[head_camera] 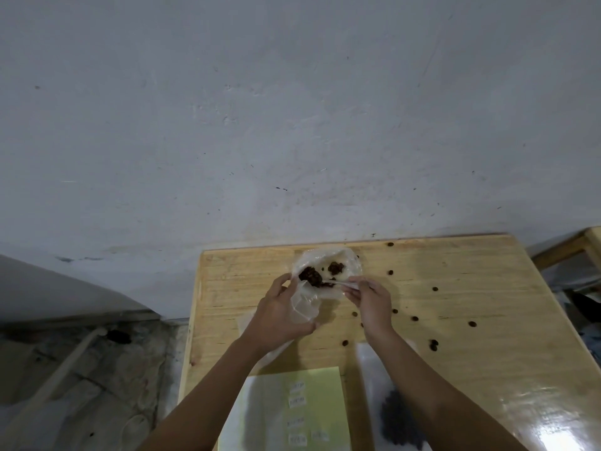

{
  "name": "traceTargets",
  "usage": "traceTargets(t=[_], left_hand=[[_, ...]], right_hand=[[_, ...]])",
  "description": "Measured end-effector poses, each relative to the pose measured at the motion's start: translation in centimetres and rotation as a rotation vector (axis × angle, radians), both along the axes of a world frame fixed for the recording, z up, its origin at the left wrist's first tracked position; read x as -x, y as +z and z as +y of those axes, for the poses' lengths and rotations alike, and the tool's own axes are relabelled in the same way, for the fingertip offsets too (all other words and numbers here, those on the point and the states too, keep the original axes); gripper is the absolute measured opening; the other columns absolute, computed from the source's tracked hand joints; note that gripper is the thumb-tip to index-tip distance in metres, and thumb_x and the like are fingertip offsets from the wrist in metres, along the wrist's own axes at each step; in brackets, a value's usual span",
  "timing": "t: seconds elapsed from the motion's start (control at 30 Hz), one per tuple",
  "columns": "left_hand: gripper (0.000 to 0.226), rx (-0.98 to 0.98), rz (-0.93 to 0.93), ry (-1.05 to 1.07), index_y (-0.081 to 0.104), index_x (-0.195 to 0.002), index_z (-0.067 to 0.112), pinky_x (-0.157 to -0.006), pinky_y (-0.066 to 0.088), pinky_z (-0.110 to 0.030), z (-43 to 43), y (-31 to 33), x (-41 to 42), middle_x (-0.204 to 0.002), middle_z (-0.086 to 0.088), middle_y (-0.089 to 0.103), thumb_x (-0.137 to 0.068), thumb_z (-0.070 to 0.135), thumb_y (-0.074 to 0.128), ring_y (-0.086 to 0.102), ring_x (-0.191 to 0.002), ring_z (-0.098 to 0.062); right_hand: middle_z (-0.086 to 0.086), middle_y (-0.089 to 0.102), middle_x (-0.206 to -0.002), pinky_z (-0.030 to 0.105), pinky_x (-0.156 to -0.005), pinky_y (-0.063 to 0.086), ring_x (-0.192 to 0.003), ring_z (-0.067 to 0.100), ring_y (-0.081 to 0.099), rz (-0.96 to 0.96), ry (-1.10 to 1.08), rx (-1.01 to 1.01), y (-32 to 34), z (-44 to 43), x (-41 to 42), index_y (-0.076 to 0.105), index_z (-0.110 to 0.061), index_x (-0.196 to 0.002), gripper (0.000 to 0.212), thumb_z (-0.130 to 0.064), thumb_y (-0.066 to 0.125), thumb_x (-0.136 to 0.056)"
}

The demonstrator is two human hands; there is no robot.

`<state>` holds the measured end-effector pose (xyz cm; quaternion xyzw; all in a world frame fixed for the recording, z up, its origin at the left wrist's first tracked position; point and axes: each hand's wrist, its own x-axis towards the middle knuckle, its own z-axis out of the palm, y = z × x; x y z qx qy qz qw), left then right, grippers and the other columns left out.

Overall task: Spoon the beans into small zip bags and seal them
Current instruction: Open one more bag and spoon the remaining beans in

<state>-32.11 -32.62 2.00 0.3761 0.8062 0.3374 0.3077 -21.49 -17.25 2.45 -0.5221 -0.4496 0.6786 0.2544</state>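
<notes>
Pinching a pale plastic spoon (pixel 338 284) between thumb and fingertips of the right hand (pixel 370 301), bowl end dug into the dark beans (pixel 310 275) heaped in the crumpled clear supply bag (pixel 348 260). Gripping a small zip bag (pixel 304 309) in the left hand (pixel 279 315), fingers curled round it, just left of the supply bag and nearer. Probably mid-scoop, filling not yet finished, sealing not begun. Next: lift a level spoonful, steady the zip bag's mouth wide, tip in slowly. Easy to spill, judging by loose beans (pixel 414 319) strewn right of the supply bag.
</notes>
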Motion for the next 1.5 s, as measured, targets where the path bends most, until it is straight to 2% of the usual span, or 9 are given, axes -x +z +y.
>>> traceTargets(t=[0.13, 0.3, 0.57, 0.77, 0.9, 1.07, 1.23, 1.37, 1.5], left_hand=[[0.111, 0.015, 0.002, 0.004, 0.024, -0.148, 0.021, -0.105, 0.038, -0.033, -0.2, -0.4, -0.1, -0.144, 0.020, 0.013, -0.056, 0.071, 0.061, 0.032, -0.128, -0.011], [0.108, 0.073, 0.064, 0.032, 0.023, -0.147, 0.020, -0.105, 0.038, -0.037, 0.0, -0.7, -0.2, -0.145, 0.019, 0.012, -0.060, 0.066, 0.067, 0.035, -0.126, -0.011], [0.113, 0.118, 0.119, 0.076, 0.025, -0.145, 0.013, -0.106, 0.036, -0.043, 0.7, -0.7, -0.3, -0.148, 0.009, 0.013, -0.055, 0.072, 0.059, 0.031, -0.133, -0.018], [0.115, 0.123, 0.143, 0.094, 0.026, -0.144, 0.012, -0.108, 0.035, -0.043, 1.3, -0.7, -0.2, -0.149, 0.005, 0.015, -0.053, 0.077, 0.052, 0.028, -0.135, -0.020], [0.122, 0.091, 0.114, 0.087, 0.025, -0.147, 0.012, -0.108, 0.035, -0.044, 1.3, -0.9, -0.2, -0.151, 0.006, 0.015, -0.050, 0.081, 0.050, 0.028, -0.135, -0.020], [0.121, 0.058, 0.121, 0.092, 0.027, -0.146, 0.011, -0.104, 0.039, -0.044, 0.9, -0.7, -0.4, -0.149, 0.004, 0.017, -0.050, 0.081, 0.050, 0.036, -0.130, -0.019], [0.116, 0.065, 0.081, 0.062, 0.027, -0.146, 0.014, -0.106, 0.036, -0.043, 0.1, -0.7, -0.6, -0.147, 0.010, 0.016, -0.053, 0.077, 0.056, 0.034, -0.130, -0.016], [0.113, 0.073, 0.064, 0.029, 0.031, -0.145, 0.014, -0.103, 0.041, -0.039, -0.3, -1.0, -0.5, -0.144, 0.013, 0.020, -0.055, 0.076, 0.061, 0.037, -0.128, -0.016], [0.108, 0.080, 0.049, -0.008, 0.040, -0.139, 0.012, -0.100, 0.043, -0.038, -0.5, -1.2, -0.1, -0.141, 0.009, 0.027, -0.054, 0.075, 0.062, 0.042, -0.124, -0.013]], right_hand=[[0.013, 0.066, -0.079, 0.017, -0.059, 0.056, -0.073, 0.021, 0.065, 0.044, -0.069, 0.171, -0.3, -0.6, 0.7, 0.065, -0.003, -0.081, 0.025, -0.005, 0.046, -0.096], [0.013, 0.066, -0.080, 0.018, -0.058, 0.057, -0.069, 0.020, 0.067, 0.069, -0.115, 0.176, -0.1, -0.2, 0.6, 0.064, -0.002, -0.080, 0.023, -0.003, 0.046, -0.095], [0.015, 0.065, -0.079, 0.017, -0.053, 0.054, -0.053, 0.011, 0.066, 0.070, -0.090, 0.006, 2.4, 1.8, -1.7, 0.066, -0.001, -0.078, 0.024, -0.003, 0.048, -0.094], [0.013, 0.067, -0.080, 0.019, -0.059, 0.053, -0.062, 0.017, 0.065, 0.027, 0.111, -0.203, 3.9, 0.7, -2.8, 0.067, -0.001, -0.080, 0.025, -0.004, 0.047, -0.094], [0.008, 0.070, -0.079, 0.021, -0.068, 0.055, -0.071, 0.015, 0.067, 0.050, 0.300, -0.314, 4.1, -0.4, -2.8, 0.068, -0.012, -0.083, 0.023, -0.007, 0.049, -0.094], [0.003, 0.069, -0.081, 0.026, -0.074, 0.055, -0.073, 0.014, 0.066, -0.002, 0.130, -0.407, 3.5, 0.7, -3.4, 0.068, -0.012, -0.087, 0.022, -0.009, 0.048, -0.095], [0.004, 0.068, -0.082, 0.031, -0.082, 0.055, -0.079, 0.016, 0.066, -0.059, 0.046, -0.293, 1.6, 0.6, -2.6, 0.068, -0.001, -0.096, 0.022, -0.009, 0.048, -0.096], [0.005, 0.067, -0.079, 0.033, -0.085, 0.054, -0.078, 0.016, 0.066, 0.058, -0.109, -0.150, 1.6, 0.1, -1.3, 0.067, -0.001, -0.094, 0.020, -0.008, 0.048, -0.096], [0.003, 0.069, -0.083, 0.029, -0.083, 0.056, -0.078, 0.012, 0.069, 0.131, -0.021, -0.259, 2.5, -0.6, -0.7, 0.066, 0.000, -0.099, 0.019, -0.008, 0.049, -0.095]])
